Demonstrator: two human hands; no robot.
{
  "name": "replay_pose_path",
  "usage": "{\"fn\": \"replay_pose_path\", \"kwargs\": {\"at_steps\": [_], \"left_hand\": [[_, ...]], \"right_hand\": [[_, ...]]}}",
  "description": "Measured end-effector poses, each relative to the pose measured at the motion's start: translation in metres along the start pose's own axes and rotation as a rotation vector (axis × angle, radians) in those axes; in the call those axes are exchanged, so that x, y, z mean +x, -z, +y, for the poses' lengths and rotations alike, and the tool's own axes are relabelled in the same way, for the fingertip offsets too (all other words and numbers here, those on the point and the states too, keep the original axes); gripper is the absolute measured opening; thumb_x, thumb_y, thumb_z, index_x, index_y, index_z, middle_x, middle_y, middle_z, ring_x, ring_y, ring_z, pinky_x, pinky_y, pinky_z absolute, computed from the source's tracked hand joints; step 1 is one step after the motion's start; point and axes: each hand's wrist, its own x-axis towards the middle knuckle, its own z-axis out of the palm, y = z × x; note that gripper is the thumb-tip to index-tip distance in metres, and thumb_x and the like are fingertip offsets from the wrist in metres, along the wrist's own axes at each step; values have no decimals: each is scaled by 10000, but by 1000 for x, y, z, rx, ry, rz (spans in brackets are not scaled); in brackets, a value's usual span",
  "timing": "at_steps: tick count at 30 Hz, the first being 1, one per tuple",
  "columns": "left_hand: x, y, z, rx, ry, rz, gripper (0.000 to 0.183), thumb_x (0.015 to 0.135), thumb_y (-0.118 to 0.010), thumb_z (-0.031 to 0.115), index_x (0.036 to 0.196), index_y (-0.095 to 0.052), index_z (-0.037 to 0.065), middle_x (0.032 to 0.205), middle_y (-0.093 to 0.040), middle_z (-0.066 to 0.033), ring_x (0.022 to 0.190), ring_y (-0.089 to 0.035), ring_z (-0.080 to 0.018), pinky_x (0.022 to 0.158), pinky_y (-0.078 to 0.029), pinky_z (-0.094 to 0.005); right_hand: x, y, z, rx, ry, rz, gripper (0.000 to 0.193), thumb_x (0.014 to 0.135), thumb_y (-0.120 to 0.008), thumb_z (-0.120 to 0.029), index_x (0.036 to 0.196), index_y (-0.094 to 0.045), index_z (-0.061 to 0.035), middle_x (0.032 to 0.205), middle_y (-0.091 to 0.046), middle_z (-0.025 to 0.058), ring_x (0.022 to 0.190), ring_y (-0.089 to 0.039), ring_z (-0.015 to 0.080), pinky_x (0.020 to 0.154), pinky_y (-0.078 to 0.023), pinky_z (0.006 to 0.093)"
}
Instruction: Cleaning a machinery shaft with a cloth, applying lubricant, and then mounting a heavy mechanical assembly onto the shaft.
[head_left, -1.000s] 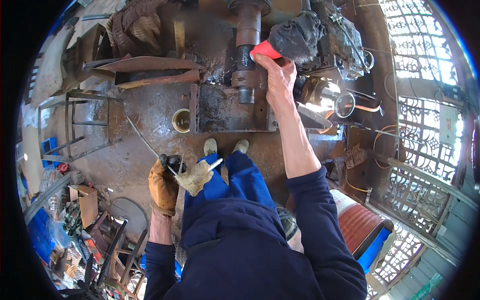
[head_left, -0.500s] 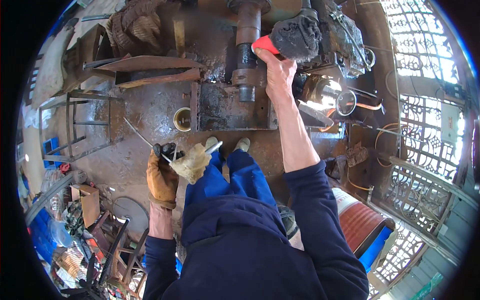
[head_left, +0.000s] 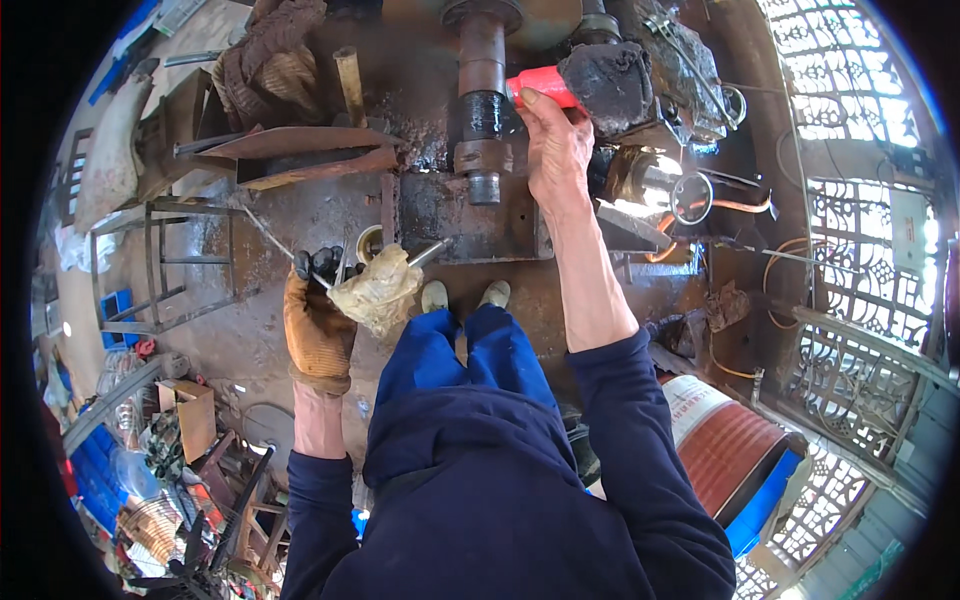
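My left hand [head_left: 318, 325] wears an orange-brown glove with black fingertips, closed round a thin metal rod [head_left: 270, 238]. A crumpled pale-yellow wad [head_left: 376, 290] hangs beside those fingers, with a light rod end [head_left: 430, 252] sticking out of it. Bare, my right hand [head_left: 560, 150] grips a red cylindrical thing [head_left: 543, 87] from below, thumb on its near side. A dark fuzzy mass [head_left: 605, 88] adjoins its right end; whether the two are joined I cannot tell. The red thing's left end is close to a greasy upright metal shaft [head_left: 482, 115], black and wet along its middle.
Below the shaft is an oily metal box [head_left: 450, 225], and a round can [head_left: 370, 243] shows partly behind the wad. A metal frame [head_left: 190, 260] stands left. Dark machinery [head_left: 680, 90] and a hose [head_left: 735, 205] are right; a red-white drum [head_left: 715, 440] stands lower right.
The red thing has turned and more of its length shows, the dark mass lying slightly lower. My left hand has risen slightly, and the wad now partly covers the can.
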Motion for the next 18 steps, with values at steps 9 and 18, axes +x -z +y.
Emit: {"fn": "replay_pose_path", "kwargs": {"at_steps": [9, 18], "left_hand": [[19, -3, -2, -184, -12, 42, 228, 1015, -582, 247, 1072, -700, 61, 1075, -732, -100, 1028, -681, -263, 997, -527, -474], [-11, -39, 3, 152, -145, 111, 208, 1029, -550, 174, 1118, -666, 26, 1100, -719, -126, 984, -702, -258, 858, -612, -421]], "right_hand": [[4, -1, -5, -403, 76, -95, 384, 721, -810, -28, 1077, -666, -16, 1045, -706, 71, 916, -657, 188, 904, -499, 329], [-104, 30, -31, 340, -370, -11, 260, 871, -705, -105, 1109, -642, -20, 1109, -703, 109, 1098, -641, 258, 1036, -508, 476]]}}
